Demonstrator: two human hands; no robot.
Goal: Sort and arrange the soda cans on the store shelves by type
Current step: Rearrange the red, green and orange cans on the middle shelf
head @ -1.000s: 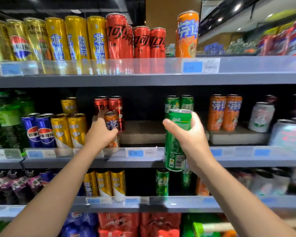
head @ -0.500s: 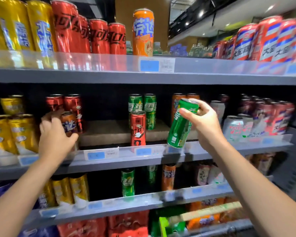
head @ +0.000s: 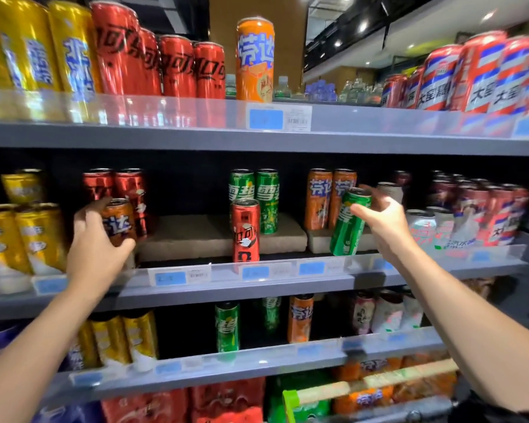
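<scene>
Leftmost, the left hand (head: 97,248) was curled round an orange can (head: 118,222) on the middle shelf (head: 226,285), its fingers wrapped about the body while the can stood among the red cans (head: 116,187) — a misplaced type by the look of it. Further right, a lone red can (head: 246,230) stood upright at the shelf front, just before the two green cans (head: 254,193) on the grey riser block (head: 220,236). Next came the two orange cans (head: 330,198) at the back. Against these the right hand (head: 385,221) held a green can (head: 350,222), tilted with its top leaning right, thumb on the near face and fingers behind the upper part.

Handling judgement: such slim cans were probably full, hence moderately heavy for their width; the walls were stiff but thin, liable to dent under a hard squeeze, and smooth enough to slip. A grasp round the mid-body — not the rim — would have suited best, with the can kept upright when set down, since tall narrow cans topple easily.
</scene>
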